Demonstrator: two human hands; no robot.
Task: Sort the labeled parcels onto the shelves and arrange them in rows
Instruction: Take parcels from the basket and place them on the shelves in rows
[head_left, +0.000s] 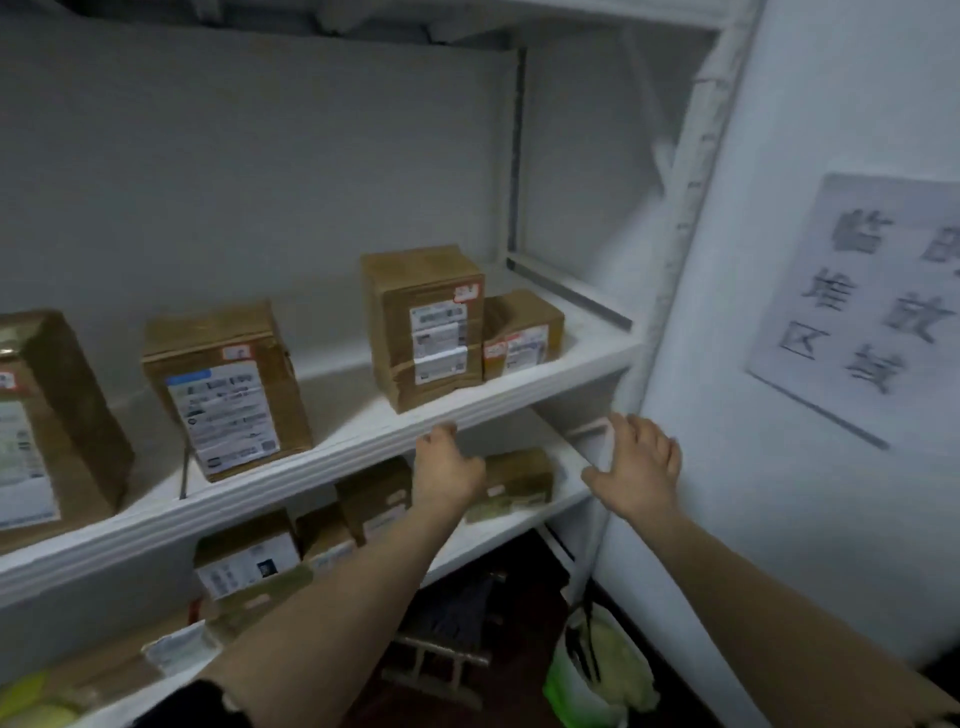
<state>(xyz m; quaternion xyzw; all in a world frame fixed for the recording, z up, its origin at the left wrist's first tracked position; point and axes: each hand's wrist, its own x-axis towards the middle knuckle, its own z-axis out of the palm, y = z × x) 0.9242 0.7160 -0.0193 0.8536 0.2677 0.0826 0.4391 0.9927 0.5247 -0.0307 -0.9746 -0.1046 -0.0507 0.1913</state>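
Parcels (423, 327) ranged along upper shelf (363, 441). Between placements, seemingly: right hand (639, 462) at 4 o'clock splayed, empty; left hand (447, 467) fingers indeterminable. Next: fetch another.

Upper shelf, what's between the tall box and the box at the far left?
One box with a large white label, shown in the head view; bare shelf separates it from the tall box.

Left hand (448, 470), right hand (640, 465), both bare, black left sleeve (195, 707)
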